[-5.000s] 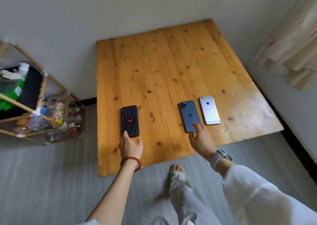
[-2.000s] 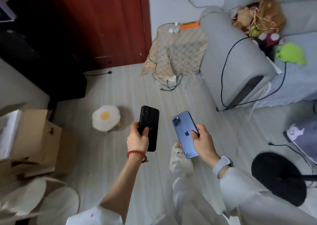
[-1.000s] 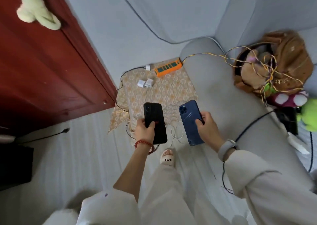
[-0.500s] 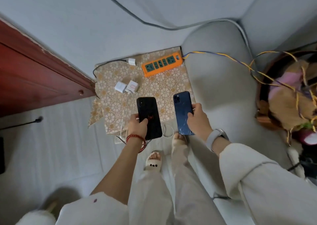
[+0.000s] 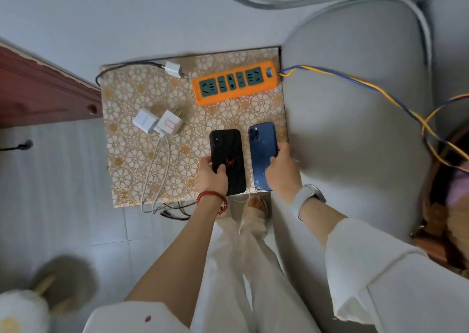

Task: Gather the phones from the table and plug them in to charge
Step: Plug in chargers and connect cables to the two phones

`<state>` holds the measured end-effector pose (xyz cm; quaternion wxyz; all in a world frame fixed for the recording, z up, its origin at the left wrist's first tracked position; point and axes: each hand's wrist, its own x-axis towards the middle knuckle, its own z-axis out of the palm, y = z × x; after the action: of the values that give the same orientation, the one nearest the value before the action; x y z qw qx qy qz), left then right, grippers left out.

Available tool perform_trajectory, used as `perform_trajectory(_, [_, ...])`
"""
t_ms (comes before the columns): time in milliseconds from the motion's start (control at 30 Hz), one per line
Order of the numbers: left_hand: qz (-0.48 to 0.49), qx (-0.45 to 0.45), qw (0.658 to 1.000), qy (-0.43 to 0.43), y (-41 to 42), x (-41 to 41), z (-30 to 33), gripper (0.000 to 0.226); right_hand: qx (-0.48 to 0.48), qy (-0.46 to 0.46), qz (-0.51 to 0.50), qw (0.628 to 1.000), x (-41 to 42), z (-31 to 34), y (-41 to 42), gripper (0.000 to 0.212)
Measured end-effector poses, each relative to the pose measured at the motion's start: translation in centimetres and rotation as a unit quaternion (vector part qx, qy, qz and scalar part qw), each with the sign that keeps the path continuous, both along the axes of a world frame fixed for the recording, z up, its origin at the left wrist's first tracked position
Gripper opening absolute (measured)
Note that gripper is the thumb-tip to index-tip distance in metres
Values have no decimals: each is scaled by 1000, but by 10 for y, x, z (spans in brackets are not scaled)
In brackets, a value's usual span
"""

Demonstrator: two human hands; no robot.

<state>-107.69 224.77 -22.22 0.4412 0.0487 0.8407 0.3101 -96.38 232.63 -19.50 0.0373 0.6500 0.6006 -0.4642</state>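
My left hand [image 5: 212,178] grips a black phone [image 5: 229,155], back side up, over the front right part of a small table covered in a gold flower-patterned cloth [image 5: 132,155]. Beside it my right hand [image 5: 281,173] holds a blue phone [image 5: 262,150], also back up, near the table's right edge. Whether the phones rest on the cloth or hover just above it I cannot tell. An orange power strip [image 5: 234,85] lies at the back right. Two white charger plugs [image 5: 158,122] with white cables [image 5: 154,170] sit left of the phones; a third plug [image 5: 172,69] lies at the back.
A grey sofa arm [image 5: 355,129] presses against the table's right side. A dark red door [image 5: 38,91] stands at the left. Blue and yellow wires [image 5: 368,86] run from the strip across the sofa. My legs and a sandalled foot [image 5: 257,206] are below the table's front edge.
I have carried both phones from the wooden table to this small table. In the last second my view and hands have come closer, lowering the phones toward the patterned cloth.
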Motion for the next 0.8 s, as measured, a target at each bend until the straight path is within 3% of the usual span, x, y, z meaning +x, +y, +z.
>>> perform_trajectory(100, [-52,-26,996,64,2,2,1,33,26,-45,35,998,-4,1,1,39])
perform_trajectory(267, [-151,-101,978,98,1,-1,1,44,26,-77,77,994,-9,1,1,54])
perform_trajectory(400, [-154,-55,980,116,-6,-15,10,42,8,-68,93,993,-17,4,-4,54])
perform_trajectory(567, [-89,-65,963,246,-20,-64,15,38,27,-25,106,994,-44,8,-14,44])
perform_trajectory(700, [-116,-139,957,229,-18,-104,-1,52,32,26,117,992,-71,5,-19,40])
perform_trajectory(800, [-139,-124,956,227,-19,-116,-11,30,31,51,117,991,-84,2,-23,38])
